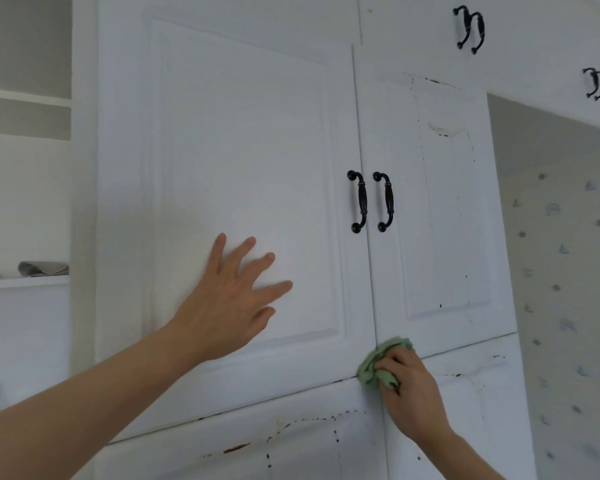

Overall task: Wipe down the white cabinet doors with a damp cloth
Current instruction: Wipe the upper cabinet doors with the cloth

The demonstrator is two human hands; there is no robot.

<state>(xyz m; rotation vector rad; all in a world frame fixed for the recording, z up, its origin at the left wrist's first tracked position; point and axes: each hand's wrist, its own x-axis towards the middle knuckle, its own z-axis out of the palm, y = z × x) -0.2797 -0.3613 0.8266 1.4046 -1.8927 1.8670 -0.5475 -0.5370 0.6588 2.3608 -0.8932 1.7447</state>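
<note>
Landmark: the pair of black handles (369, 201) at the seam between two white cabinet doors. Left of the handles, the left door (239, 140) has a broad, unobstructed raised panel. The left hand (227, 306) lies flat on its lower part, fingers spread, gripping nothing. Right of the handles, the right door (430, 202) shows chipped paint along its panel edges. Below the handles, at the right door's bottom edge beside the seam, the right hand (411, 393) is closed around a bunched green cloth (378, 367) pressed against the door.
</note>
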